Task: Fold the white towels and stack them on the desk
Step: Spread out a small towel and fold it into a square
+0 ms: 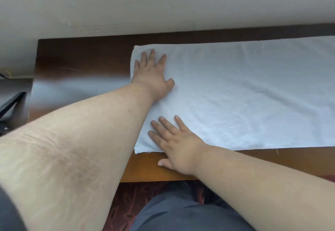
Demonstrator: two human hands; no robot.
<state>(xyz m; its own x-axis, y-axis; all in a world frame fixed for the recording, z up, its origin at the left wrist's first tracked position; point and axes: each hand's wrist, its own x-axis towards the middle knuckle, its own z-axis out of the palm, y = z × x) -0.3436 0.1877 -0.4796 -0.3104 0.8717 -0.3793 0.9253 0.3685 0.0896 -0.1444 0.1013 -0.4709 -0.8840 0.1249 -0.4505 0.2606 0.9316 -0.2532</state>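
Against a pale wall, a dark wooden desk (81,64) carries a white towel (244,95) laid flat, its long axis running left to right and its right end passing out of view. It looks already doubled lengthwise, though the layers cannot be counted from here. Both of the person's hands rest on the towel's left end. The left hand (154,75) lies palm down near the far left corner, fingers straight and slightly spread, pressing the cloth to the desk. The right hand (175,140) lies flat at the near left corner, fingers spread across the towel, its thumb reaching off the hem onto bare wood at the desk's front edge. Neither hand pinches any fabric. Nearly all of the towel stretches away to the right of both hands, so the next fold would likely carry this left end rightward along that long axis, or bring the unseen right end back toward the hands. No finished stack shows on the desk, so the task appears at an early stage.
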